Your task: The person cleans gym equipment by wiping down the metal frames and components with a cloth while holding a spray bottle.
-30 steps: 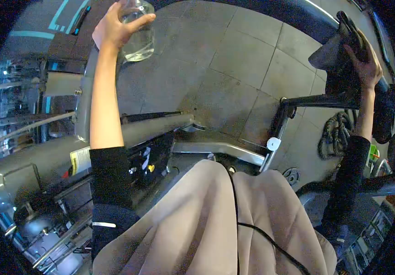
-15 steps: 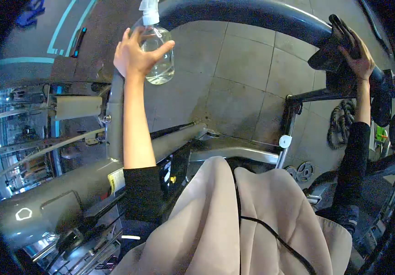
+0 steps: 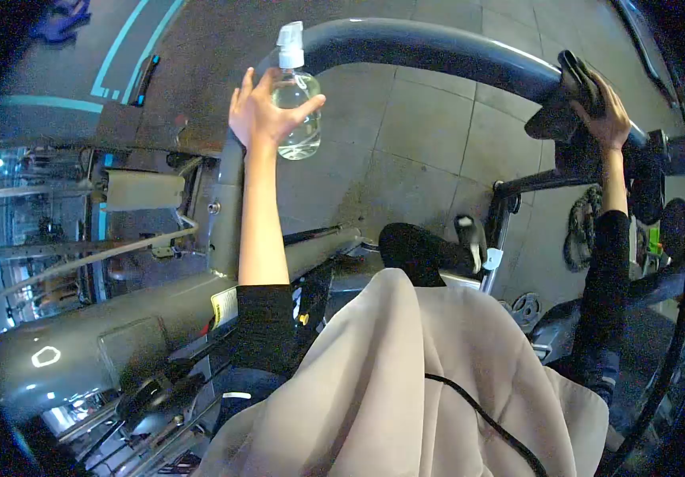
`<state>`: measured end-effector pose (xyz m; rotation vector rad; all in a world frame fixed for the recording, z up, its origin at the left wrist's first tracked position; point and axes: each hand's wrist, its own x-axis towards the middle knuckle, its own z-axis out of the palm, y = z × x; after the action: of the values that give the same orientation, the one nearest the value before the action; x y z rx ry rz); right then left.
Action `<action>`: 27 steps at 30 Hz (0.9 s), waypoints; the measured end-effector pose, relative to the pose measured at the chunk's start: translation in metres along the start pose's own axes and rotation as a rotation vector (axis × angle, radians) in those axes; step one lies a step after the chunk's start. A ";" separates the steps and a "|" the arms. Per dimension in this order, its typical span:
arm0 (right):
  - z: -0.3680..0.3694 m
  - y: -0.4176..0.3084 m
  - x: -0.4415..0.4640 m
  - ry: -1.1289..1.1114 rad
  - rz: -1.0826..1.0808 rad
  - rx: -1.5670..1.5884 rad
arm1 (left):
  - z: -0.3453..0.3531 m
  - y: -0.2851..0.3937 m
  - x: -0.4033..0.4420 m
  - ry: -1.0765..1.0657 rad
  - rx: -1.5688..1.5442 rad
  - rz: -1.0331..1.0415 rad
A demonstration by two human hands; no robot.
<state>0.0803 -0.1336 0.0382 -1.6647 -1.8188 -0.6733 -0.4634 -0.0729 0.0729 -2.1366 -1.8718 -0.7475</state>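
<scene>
My left hand (image 3: 267, 115) is wrapped round a clear spray bottle (image 3: 299, 119) with a white nozzle and pale liquid in it, its thumb across the front. The bottle is upright in the view, beside the left bend of a curved dark metal bar (image 3: 430, 49). At the right end of that bar, my right hand (image 3: 609, 119) presses a dark cloth (image 3: 585, 83) onto the bar. A black part of the machine lies just below the cloth. My fingers are closed on the cloth's edge.
A thick grey machine tube (image 3: 80, 350) with a yellow label (image 3: 223, 306) runs at the lower left. A black shoe (image 3: 471, 242) is near the metal frame at centre. Coiled rope (image 3: 581, 230) and a weight plate (image 3: 527, 308) lie on the tiled floor at right.
The view has shifted, and the bottle has come lower and further right in it, with its nozzle now fully visible. A dark trouser leg and shoe have appeared at centre. Both hands keep their hold.
</scene>
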 end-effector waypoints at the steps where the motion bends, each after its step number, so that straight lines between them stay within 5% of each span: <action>1: -0.002 -0.001 0.000 -0.022 0.019 -0.001 | 0.000 -0.001 0.000 0.006 0.006 -0.009; 13: -0.007 -0.007 -0.003 -0.006 -0.026 -0.017 | -0.003 -0.002 -0.007 0.059 -0.098 0.051; 17: -0.006 -0.005 -0.001 0.023 -0.053 0.030 | -0.013 -0.001 -0.026 0.119 -0.814 -0.084; 19: -0.009 -0.008 -0.002 -0.035 0.004 0.042 | -0.035 0.015 -0.043 0.157 -0.752 -0.034; 23: -0.007 -0.011 -0.001 -0.051 0.016 0.027 | -0.047 0.045 -0.091 -0.007 -1.072 -0.341; 25: -0.007 -0.014 0.001 -0.024 0.005 0.083 | -0.021 0.044 -0.119 0.087 -1.254 -0.240; 27: -0.004 -0.009 -0.002 -0.071 0.059 0.007 | -0.019 0.061 -0.140 0.061 -1.412 -0.402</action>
<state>0.0714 -0.1387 0.0392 -1.7510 -1.8112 -0.5889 -0.4180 -0.2133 0.0300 -2.1161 -1.9289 -2.8028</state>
